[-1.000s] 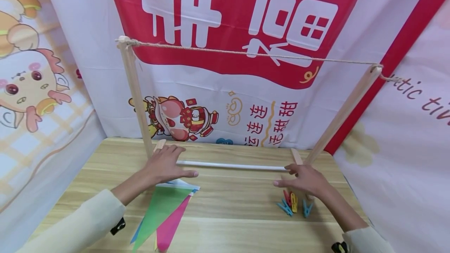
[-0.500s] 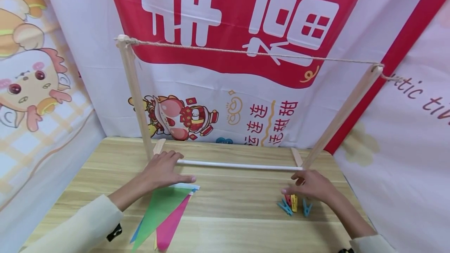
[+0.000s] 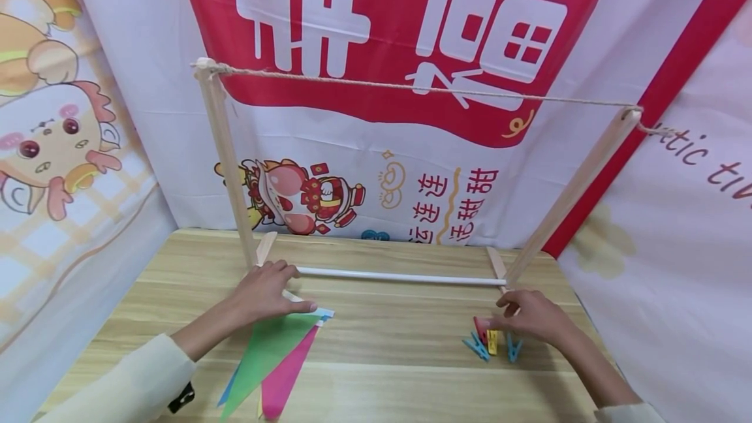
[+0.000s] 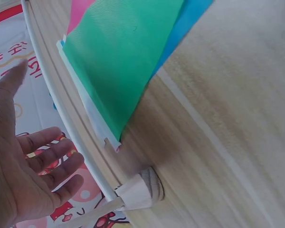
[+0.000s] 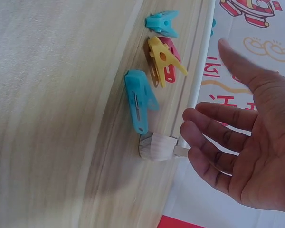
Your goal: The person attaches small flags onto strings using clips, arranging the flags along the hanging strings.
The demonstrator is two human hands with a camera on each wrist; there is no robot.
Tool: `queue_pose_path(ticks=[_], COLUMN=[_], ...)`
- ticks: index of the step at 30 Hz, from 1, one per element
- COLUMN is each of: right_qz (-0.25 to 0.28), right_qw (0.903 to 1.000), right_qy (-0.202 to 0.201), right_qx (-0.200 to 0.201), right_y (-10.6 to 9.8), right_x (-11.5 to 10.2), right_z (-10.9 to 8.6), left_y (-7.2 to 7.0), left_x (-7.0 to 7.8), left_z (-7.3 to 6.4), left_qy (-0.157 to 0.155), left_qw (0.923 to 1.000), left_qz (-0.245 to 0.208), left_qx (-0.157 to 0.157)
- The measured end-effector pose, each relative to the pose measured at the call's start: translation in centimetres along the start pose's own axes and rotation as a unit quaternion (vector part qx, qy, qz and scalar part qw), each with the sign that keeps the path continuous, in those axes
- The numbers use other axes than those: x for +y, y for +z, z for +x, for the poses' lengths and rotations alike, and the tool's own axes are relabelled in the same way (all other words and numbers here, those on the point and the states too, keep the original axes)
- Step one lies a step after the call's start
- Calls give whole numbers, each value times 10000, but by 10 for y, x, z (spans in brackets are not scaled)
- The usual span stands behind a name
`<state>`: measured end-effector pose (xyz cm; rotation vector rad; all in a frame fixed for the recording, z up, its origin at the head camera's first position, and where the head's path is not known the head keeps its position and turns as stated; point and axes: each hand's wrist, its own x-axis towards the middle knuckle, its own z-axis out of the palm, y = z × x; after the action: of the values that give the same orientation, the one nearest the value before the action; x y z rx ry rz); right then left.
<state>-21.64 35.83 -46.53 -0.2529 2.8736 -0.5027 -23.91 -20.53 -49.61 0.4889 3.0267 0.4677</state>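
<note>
My left hand (image 3: 263,294) hovers over the upper corner of a fanned stack of triangular pennants, its fingers loosely spread and holding nothing. On top lies a green pennant (image 3: 279,348), with a pink pennant (image 3: 288,380) beside it and a blue pennant (image 4: 180,35) showing underneath. At the right, my right hand (image 3: 536,314) is relaxed and bare above several small clothespins. These are a yellow clothespin (image 5: 162,58), a red clothespin (image 5: 172,71) partly behind it, a blue clothespin (image 5: 138,102) and another blue clothespin (image 5: 162,23).
A wooden frame has a left post (image 3: 228,168) and a right post (image 3: 572,198), with twine (image 3: 376,85) strung between their tops. A white rod (image 3: 405,276) joins them low down. The wood-grain table (image 3: 382,344) backs onto a printed cloth (image 3: 346,142).
My right hand has drawn back and rightward from near the white rod's end. My left hand has shifted slightly left and nearer. Pennants and clothespins lie as before.
</note>
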Motion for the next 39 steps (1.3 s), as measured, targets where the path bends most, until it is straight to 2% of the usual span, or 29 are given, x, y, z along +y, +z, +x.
queue_pose_path(ticks=[5,11,22,32,39], right_qz=[142,187,137,171,78], right_qw=[9998,9992,9997,9996,9999], right_qy=[-129,-363,-200,57,38], right_qx=[46,20,-101,-239,-83], right_y=[4,7,10,13,16], right_x=[7,13,16,16,16], right_z=[-2,-5,-12,-13,-14], left_y=[3,7,6,6,4], left_x=[-6,-12,-16,-21,-22], left_z=[-5,-8,-13,-15,-15], left_qy=[36,249,527,604,552], left_qw=[10000,9997,9986,9981,9979], left_qz=[-59,47,20,-13,-31], left_qx=[-32,-46,33,-139,-344])
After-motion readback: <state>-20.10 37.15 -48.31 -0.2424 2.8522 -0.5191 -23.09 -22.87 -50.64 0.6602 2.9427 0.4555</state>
